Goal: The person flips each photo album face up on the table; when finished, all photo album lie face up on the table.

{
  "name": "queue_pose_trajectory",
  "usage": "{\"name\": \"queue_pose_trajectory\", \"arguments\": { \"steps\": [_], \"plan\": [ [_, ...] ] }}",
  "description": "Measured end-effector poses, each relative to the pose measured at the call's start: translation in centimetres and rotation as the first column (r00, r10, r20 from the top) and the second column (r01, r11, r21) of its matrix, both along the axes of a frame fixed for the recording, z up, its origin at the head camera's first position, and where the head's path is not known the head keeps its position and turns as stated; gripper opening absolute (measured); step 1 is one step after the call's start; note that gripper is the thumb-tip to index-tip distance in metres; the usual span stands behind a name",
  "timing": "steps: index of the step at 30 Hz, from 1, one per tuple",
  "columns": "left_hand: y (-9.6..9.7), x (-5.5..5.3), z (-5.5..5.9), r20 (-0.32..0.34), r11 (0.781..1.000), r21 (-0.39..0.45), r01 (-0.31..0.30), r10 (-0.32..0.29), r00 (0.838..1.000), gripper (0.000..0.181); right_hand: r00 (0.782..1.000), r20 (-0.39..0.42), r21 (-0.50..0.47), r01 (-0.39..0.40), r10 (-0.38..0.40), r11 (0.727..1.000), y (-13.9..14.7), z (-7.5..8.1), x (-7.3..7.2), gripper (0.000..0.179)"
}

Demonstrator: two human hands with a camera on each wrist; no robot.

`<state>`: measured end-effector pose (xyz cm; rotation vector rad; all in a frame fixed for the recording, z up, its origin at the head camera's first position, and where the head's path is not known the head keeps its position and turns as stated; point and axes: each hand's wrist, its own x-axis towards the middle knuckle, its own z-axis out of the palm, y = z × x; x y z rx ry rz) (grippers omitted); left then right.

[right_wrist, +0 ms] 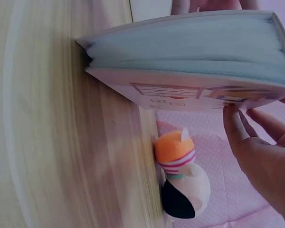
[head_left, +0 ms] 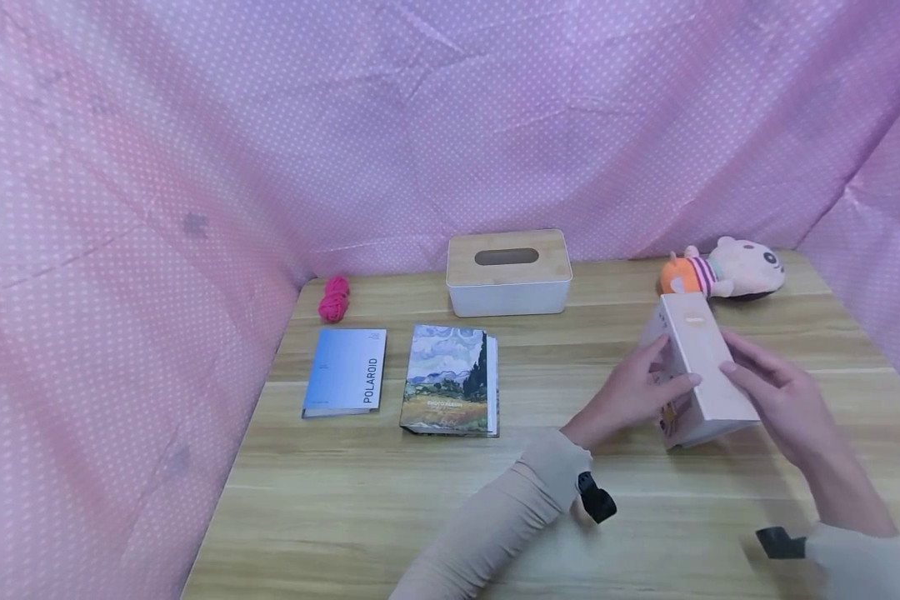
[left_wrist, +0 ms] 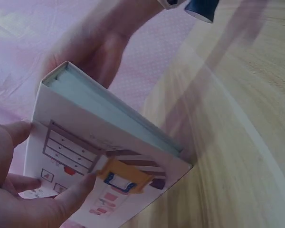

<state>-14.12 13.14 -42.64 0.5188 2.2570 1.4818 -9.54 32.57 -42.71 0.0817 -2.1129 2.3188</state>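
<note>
A thick white photo album (head_left: 708, 367) stands on edge on the table at the right, tilted, its spine turned up toward the head camera. Furniture drawings cover its pale cover (left_wrist: 123, 166) in the left wrist view, while its page edges (right_wrist: 180, 50) show in the right wrist view. My left hand (head_left: 630, 396) holds the left cover, fingers on the cover and thumb at the spine. On the opposite side, my right hand (head_left: 783, 400) grips the album with its thumb near the spine. Part of the right fingers is hidden behind the album in the head view.
Behind the album lies a plush doll (head_left: 735, 271). A tissue box (head_left: 506, 271) with a wooden lid is at the back middle. Leftward are a landscape photo album (head_left: 446, 379), a blue Polaroid album (head_left: 345, 371) and pink yarn (head_left: 334, 300). Pink dotted cloth (head_left: 435, 125) encloses the table.
</note>
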Motion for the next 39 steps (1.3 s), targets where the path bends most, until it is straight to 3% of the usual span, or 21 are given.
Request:
{"name": "queue_pose_trajectory", "arguments": {
  "steps": [7,12,19,22,26,30,36,39],
  "plan": [
    [-1.4,-0.7,0.5,0.037,0.998,0.062,-0.026,0.024,0.999,0.067,0.986,-0.091,-0.038,-0.142,0.138,0.989,-1.1,-0.3,-0.2,0.052],
    [-2.5,-0.9,1.0,0.083,0.995,0.076,-0.070,0.064,0.995,0.064,0.981,-0.054,0.025,-0.186,0.187,0.982,-1.8,-0.8,-0.5,0.052],
    [-4.1,-1.2,1.0,0.062,0.991,0.096,-0.095,0.089,0.994,0.061,0.968,-0.083,0.167,-0.221,0.237,0.961,-2.5,-1.8,-1.1,0.050],
    [-4.7,-1.4,0.7,0.054,0.991,0.093,-0.092,0.087,0.995,0.061,0.969,-0.058,0.287,-0.214,0.240,0.934,-2.7,-2.1,-1.2,0.049],
    [-5.6,-1.5,0.1,0.052,0.993,0.085,-0.081,0.077,0.996,0.059,0.970,0.027,0.428,-0.230,0.242,0.874,-3.2,-2.4,-1.3,0.052],
    [-6.7,-1.7,-0.5,0.055,0.994,0.071,-0.081,0.077,0.996,0.063,0.962,0.096,0.498,-0.270,0.257,0.824,-3.7,-2.7,-1.3,0.060],
    [-8.0,-1.8,-1.2,0.104,0.993,0.014,-0.113,0.111,0.988,0.082,0.957,0.112,0.576,-0.281,0.267,0.767,-4.4,-3.3,-1.6,0.068],
    [-8.4,-1.9,-1.5,0.115,0.993,-0.009,-0.114,0.114,0.987,0.081,0.955,0.131,0.608,-0.291,0.268,0.738,-4.6,-3.4,-1.7,0.070]
  ]
}}
